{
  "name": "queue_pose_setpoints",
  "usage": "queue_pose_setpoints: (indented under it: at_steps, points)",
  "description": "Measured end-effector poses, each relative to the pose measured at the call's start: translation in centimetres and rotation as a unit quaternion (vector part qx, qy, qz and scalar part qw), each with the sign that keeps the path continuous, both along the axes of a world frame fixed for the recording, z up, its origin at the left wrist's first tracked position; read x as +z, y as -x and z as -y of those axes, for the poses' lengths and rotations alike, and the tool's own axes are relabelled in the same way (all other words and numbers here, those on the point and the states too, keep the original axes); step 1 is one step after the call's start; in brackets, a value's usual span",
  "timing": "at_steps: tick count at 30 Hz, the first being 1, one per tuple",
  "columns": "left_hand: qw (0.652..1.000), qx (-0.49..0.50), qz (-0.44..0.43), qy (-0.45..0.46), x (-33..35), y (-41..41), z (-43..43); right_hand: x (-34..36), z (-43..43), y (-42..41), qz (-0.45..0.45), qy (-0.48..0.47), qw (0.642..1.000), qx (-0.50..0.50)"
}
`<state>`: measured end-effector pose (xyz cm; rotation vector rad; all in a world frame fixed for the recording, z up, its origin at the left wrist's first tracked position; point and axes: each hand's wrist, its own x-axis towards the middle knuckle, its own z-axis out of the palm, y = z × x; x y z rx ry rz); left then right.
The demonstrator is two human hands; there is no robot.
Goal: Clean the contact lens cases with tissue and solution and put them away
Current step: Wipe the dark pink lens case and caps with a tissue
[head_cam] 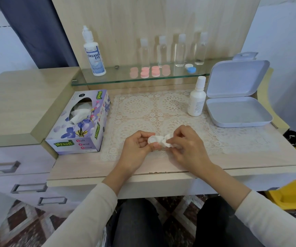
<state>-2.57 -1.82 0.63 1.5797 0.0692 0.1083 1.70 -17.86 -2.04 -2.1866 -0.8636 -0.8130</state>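
Note:
Over the lace mat point(143, 107), my left hand point(136, 148) grips a small white lens case point(152, 139). My right hand point(186, 145) pinches a crumpled white tissue point(165, 140) that is pressed against the case. A small white solution bottle point(196, 98) stands at the mat's right edge. On the glass shelf point(118, 81) stand a large Dream Eye solution bottle point(93, 52), pink lens cases point(150, 71) and a white and blue lens case point(191, 68).
A purple tissue box point(83, 122) lies left of the mat with a tissue sticking out. An open grey box point(236, 104) sits at the right. Several clear bottles point(172, 49) line the shelf's back. Drawers point(15, 168) are at the left.

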Motion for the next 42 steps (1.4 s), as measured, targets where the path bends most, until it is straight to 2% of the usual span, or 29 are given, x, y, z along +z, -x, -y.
queue_pose_setpoints:
  at_steps: [9,18,26,31,42]
  points:
    - [1.0,-0.013,0.001,0.028,0.1,0.18,-0.26,-0.14,0.1,0.13,0.027,-0.004,1.0,0.005]
    - [1.0,-0.016,0.003,0.026,0.19,0.27,-0.17,-0.3,0.05,0.26,-0.007,-0.003,1.0,0.001]
    - [0.999,-0.014,0.004,0.028,0.18,0.38,-0.12,-0.23,0.21,0.05,0.01,-0.005,1.0,0.016]
    - [0.999,-0.011,0.007,0.032,0.15,0.45,-0.1,-0.27,0.11,0.26,-0.022,-0.01,1.0,0.011]
    - [0.999,-0.009,0.004,0.034,-0.01,0.51,-0.05,-0.05,0.09,0.16,0.005,-0.012,1.0,0.014]
